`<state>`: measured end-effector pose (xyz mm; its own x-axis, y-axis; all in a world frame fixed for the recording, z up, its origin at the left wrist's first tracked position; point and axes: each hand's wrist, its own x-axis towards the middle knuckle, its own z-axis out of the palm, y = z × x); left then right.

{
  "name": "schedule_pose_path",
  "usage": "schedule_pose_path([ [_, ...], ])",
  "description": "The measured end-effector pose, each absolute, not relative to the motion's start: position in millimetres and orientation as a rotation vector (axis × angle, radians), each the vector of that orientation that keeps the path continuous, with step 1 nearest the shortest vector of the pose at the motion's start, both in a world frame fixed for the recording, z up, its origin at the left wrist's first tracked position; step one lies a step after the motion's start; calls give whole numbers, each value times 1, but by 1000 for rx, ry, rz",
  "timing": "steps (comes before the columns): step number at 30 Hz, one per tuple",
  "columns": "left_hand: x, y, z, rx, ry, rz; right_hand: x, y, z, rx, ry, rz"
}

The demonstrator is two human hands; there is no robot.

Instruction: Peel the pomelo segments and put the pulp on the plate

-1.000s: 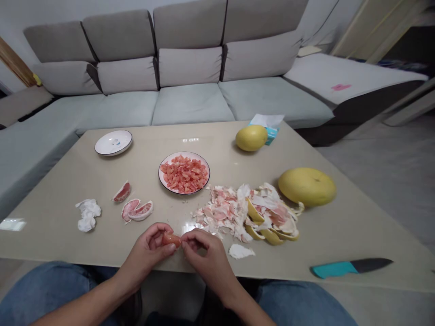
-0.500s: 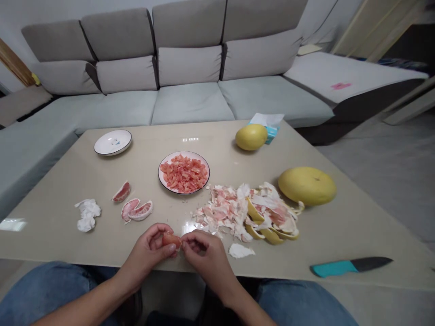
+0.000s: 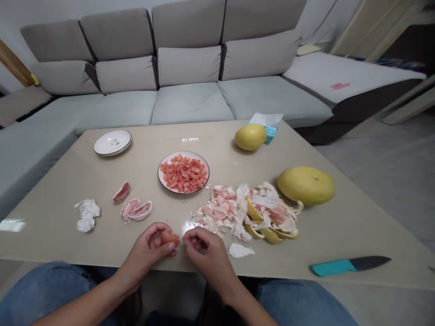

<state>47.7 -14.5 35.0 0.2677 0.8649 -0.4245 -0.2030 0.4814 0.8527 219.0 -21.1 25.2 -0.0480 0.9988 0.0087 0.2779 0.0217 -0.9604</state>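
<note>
My left hand point(image 3: 149, 249) is closed around a small pink piece of pomelo flesh point(image 3: 169, 237) at the table's near edge. My right hand point(image 3: 204, 252) sits just right of it, fingers curled in a pinch close to the piece; what they pinch is too small to name. A plate of pink pomelo chunks point(image 3: 183, 172) stands in the middle of the table. Three peeled pomelo segments point(image 3: 137, 209) lie left of my hands. A heap of peel and white membrane point(image 3: 249, 213) lies to the right.
A large whole pomelo point(image 3: 306, 185) and a smaller one point(image 3: 250, 136) sit at the right. A teal-handled knife point(image 3: 350, 264) lies at the near right edge. An empty white plate point(image 3: 113, 142), a crumpled tissue point(image 3: 86, 214), a tissue pack point(image 3: 268, 123) and a grey sofa point(image 3: 190, 81) are behind.
My right hand's fingers have drawn a little away from the pomelo piece, leaving a small gap. The left hand keeps its hold on the piece.
</note>
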Motion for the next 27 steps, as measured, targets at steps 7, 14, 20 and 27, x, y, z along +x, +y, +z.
schedule_pose_path([
  [7,46,-14,30,926,1093,898,219,-23,21,-1264,-1551,968],
  [14,47,-17,27,1107,1170,946,218,-25,18,-1252,-1649,844],
  [20,45,-12,30,872,1068,867,224,-19,22,-1345,-1570,924],
  [27,42,-11,39,592,988,840,239,-11,11,-1337,-1701,741],
])
